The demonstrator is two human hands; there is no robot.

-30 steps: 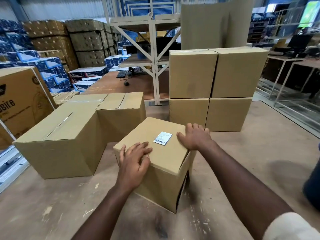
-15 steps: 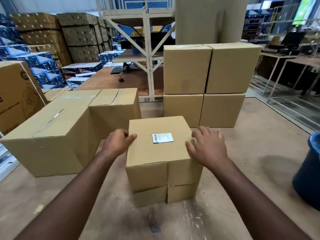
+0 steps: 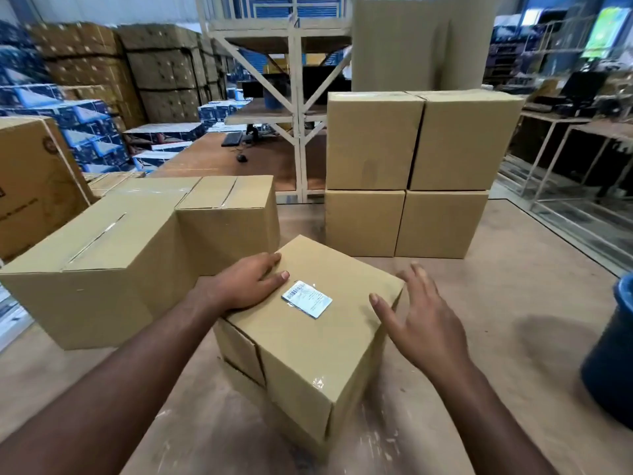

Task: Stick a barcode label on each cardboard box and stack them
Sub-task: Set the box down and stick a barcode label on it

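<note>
Two hands are on or near the box (image 3: pixel 308 341), but only one has any hold on it. Your left hand (image 3: pixel 245 289) lies flat on the top near the far left corner, fingers straight, pressing rather than gripping. Your right hand (image 3: pixel 423 323) is spread and relaxed just beside the right edge, holding nothing; whether the thumb touches the cardboard I cannot tell.

The box sits on the floor (image 3: pixel 496 303), turned at an angle to you, with the label (image 3: pixel 307 299) stuck on its top face. The stack (image 3: pixel 407 173) of four boxes stands beyond it, well apart.

Lift from here and the box will likely tip or slide, because a flat palm on top carries no weight. Get both hands under or firmly against opposite sides first.

The near side shows flaps with open seams. Grip there and a flap may give way.

Your left fingertips are near the label; dragging them across could lift its edge.

On the left, the larger boxes (image 3: pixel 113 255) crowd your elbow room, and the blue bin (image 3: pixel 613 351) stands close on the right if you swing wide.
</note>
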